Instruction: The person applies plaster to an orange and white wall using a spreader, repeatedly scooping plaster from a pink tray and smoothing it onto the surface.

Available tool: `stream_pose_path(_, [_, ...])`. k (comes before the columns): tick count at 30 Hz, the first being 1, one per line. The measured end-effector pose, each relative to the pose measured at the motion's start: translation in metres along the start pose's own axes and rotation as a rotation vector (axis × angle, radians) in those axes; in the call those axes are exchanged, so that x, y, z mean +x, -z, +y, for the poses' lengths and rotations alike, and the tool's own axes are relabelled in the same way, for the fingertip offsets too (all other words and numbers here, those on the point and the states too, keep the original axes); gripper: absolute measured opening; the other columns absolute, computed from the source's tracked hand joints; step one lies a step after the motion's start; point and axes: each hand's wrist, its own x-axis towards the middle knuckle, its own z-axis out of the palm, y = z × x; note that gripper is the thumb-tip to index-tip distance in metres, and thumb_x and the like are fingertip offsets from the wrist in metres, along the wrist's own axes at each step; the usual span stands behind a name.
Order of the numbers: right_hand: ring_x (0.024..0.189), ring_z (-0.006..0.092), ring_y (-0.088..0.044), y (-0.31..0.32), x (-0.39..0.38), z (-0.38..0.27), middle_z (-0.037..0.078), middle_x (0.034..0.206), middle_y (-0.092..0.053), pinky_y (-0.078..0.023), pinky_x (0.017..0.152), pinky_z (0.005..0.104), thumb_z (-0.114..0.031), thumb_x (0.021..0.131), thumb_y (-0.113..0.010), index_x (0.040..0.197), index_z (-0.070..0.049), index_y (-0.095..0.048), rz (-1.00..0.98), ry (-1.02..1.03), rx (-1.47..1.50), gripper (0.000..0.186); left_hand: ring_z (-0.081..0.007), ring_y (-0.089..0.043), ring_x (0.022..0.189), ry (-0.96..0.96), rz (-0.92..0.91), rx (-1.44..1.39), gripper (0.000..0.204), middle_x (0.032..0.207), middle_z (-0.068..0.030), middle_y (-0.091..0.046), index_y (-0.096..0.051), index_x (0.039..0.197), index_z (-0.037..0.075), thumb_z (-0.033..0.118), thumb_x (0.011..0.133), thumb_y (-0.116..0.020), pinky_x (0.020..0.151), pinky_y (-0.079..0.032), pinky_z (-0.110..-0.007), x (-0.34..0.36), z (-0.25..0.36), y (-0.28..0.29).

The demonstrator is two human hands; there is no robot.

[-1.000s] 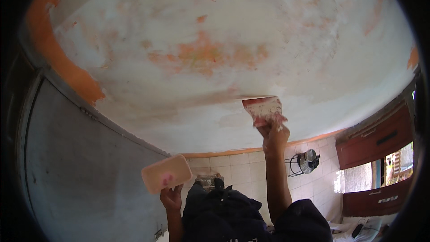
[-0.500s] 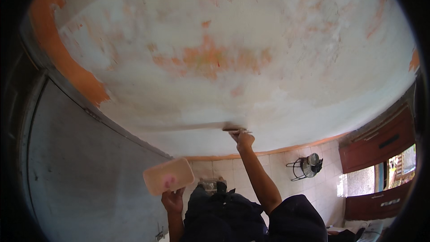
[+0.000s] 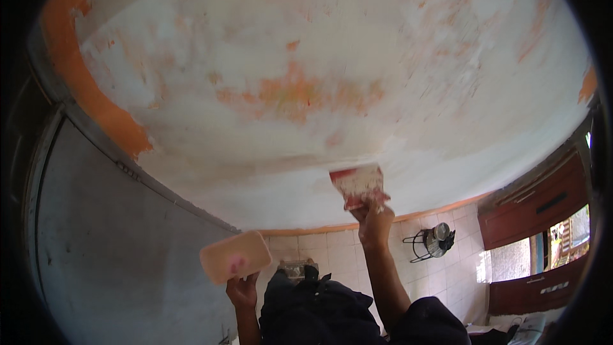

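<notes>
My right hand (image 3: 375, 220) grips a scraper (image 3: 354, 182) with a wide red blade smeared with pale paste, held at the lower part of a white, patchy wall (image 3: 300, 38) with orange showing through. Whether the blade touches the wall I cannot tell. At lower left, my left hand (image 3: 241, 289) supports a peach rectangular plastic tub (image 3: 223, 252) with a pink smudge, its fingers round the near side. An orange band (image 3: 108, 115) runs along the wall's left side.
A grey door (image 3: 121, 236) stands at the left. On the tiled floor (image 3: 335, 249) are a black metal stool (image 3: 418, 243) with a round metal container (image 3: 440, 233) and a low object (image 3: 297, 267) by my legs. Red-brown door panels (image 3: 523, 198) with an opening between them are at the right.
The scraper is lower and further left than a second ago. Since half a second ago it has turned from edge-on to broad face and risen slightly. The tub has shifted slightly.
</notes>
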Motion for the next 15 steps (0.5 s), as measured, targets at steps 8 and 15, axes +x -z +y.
stream_pose_path(8, [0.069, 0.0294, -0.064, 0.090, 0.064, 0.122, 0.024, 0.082, -0.059, -0.059, 0.062, 0.0403, 0.001, 0.085, -0.043, 0.088, 0.015, -0.045, 0.201, -0.290, -0.239, 0.015, -0.0327, -0.044, 0.115, 0.032, 0.006, -0.017, 0.051, 0.123, -0.0135, -0.045, -0.040, 0.126, 0.009, 0.025, 0.081, -0.057, 0.088, -0.045, -0.055, 0.001, -0.001, 0.008])
stream_pose_path(15, [0.064, 0.0117, -0.062, 0.031, 0.120, 0.051, 0.009, 0.073, -0.066, -0.051, 0.055, 0.0233, -0.012, 0.083, -0.059, 0.080, 0.004, -0.059, 0.009, 0.010, -0.281, 0.017, -0.0319, -0.045, 0.115, -0.003, -0.013, 0.018, 0.051, 0.121, -0.0132, -0.047, -0.041, 0.125, 0.008, 0.028, 0.081, -0.057, 0.091, -0.042, -0.055, 0.003, -0.003, 0.012])
